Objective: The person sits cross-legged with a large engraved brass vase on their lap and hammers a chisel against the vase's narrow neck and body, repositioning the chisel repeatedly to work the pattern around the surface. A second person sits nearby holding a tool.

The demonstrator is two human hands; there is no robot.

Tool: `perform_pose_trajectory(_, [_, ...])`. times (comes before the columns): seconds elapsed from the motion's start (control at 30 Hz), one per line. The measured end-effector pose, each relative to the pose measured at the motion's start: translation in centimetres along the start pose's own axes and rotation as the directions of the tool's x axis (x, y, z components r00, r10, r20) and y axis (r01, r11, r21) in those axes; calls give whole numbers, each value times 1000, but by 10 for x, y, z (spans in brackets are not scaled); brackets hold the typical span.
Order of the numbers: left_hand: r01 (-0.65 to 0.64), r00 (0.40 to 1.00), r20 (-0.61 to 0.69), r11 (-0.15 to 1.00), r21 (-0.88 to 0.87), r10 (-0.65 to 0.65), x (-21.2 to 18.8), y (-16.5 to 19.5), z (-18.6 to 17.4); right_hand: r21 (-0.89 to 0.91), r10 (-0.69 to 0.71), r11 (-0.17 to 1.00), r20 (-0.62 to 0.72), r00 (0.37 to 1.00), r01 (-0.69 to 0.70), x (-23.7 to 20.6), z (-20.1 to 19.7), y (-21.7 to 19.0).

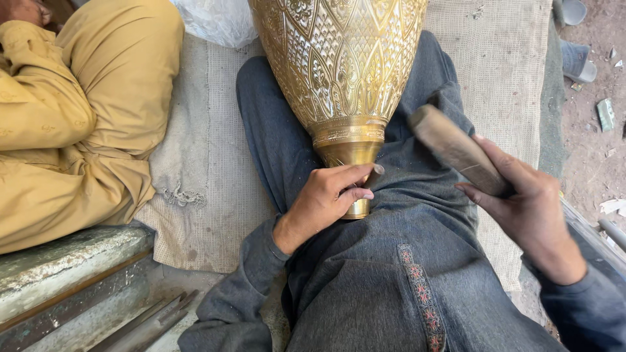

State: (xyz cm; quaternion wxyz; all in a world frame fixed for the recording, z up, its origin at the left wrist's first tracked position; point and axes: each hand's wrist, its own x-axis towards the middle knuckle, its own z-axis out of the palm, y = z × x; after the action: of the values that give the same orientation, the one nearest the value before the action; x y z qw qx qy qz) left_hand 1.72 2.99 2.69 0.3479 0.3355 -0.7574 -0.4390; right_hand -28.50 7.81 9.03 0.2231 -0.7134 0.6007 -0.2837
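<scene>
Right now I see the left hand [323,199] curled around the narrow neck of a big brass vase [339,65], its grip closed on the smooth gold collar just below the flared, patterned body. A thin tool [373,176] pokes out between thumb and forefinger, its tip resting against the neck; I cannot tell what kind it is. From that grip the vase runs up and away, widening fast, lying across the lap on dark blue-grey trousers [404,261]. Its surface is hammered all over with raised diamond and leaf shapes, bright and glinting, while the collar is plain and ringed with fine bands.

To the right of the left grip and a little higher, the right hand [528,208] is clamped on a wooden mallet [456,151], a worn brown cylinder with a rounded, dull end that hangs just beside the vase's neck, not touching it.

Under the legs lies a coarse beige woven mat [208,169], frayed at one edge. Left of the left grip, well apart, sits another person in mustard-yellow cloth [78,117]. Below that is a chipped stone ledge [65,261], and a strip of embroidered trim [420,296] runs down the trousers.
</scene>
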Motion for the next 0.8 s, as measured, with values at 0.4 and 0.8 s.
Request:
perform_pose_trajectory(0.4, [2,931,363,999,37,-15,27,6,-10,-47,44,998,71,996,-41,-84,59,81])
perform_pose_trajectory(0.8, [-6,928,371,1000,23,-3,29,5,-8,69,144,988,-134,981,-136,-81,56,83])
